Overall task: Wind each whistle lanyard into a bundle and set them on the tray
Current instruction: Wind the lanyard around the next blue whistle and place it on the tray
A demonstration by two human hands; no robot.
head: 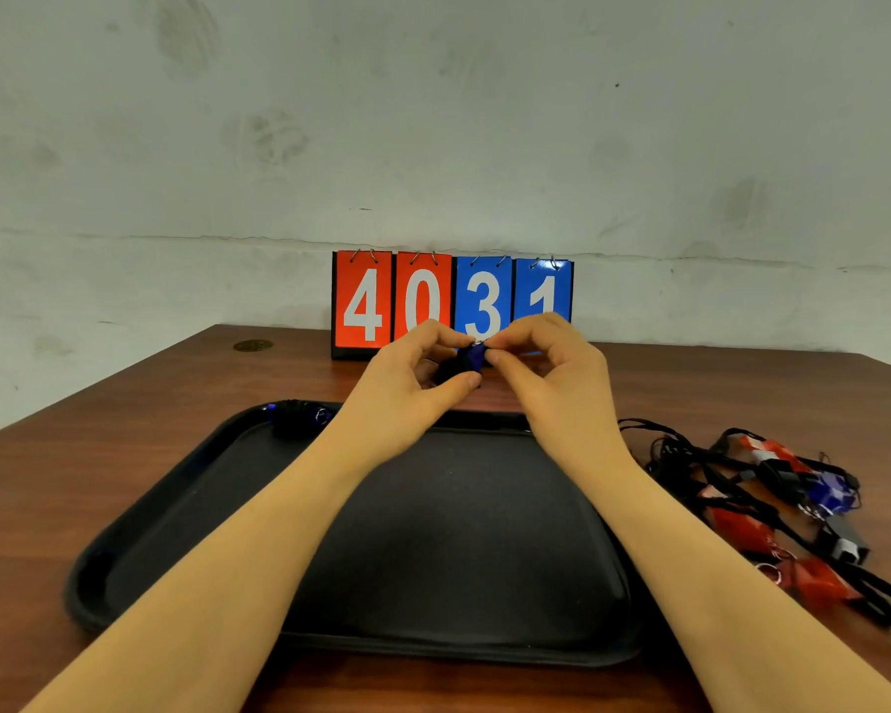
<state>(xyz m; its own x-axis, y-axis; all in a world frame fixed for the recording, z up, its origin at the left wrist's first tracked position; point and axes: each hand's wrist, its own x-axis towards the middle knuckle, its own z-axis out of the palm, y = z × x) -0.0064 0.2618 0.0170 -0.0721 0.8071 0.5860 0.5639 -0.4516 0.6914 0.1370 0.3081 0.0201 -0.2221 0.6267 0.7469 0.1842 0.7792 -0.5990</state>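
Observation:
A dark blue whistle with its black lanyard wound round it (465, 363) is held above the far edge of the black tray (176, 512). My left hand (417, 367) grips the bundle from the left with thumb and curled fingers. Pinching the whistle's top end from the right are the thumb and forefinger of my right hand (541, 357). One wound blue bundle (299, 420) lies in the tray's far left corner. A tangled heap of red, blue and black whistles with black lanyards (783, 506) lies on the table right of the tray.
A flip scoreboard (451, 301) reading 4031 stands at the back of the brown wooden table (73, 455), just behind my hands. A round brass-coloured cap (252, 345) is set in the table at the far left. A pale wall rises behind.

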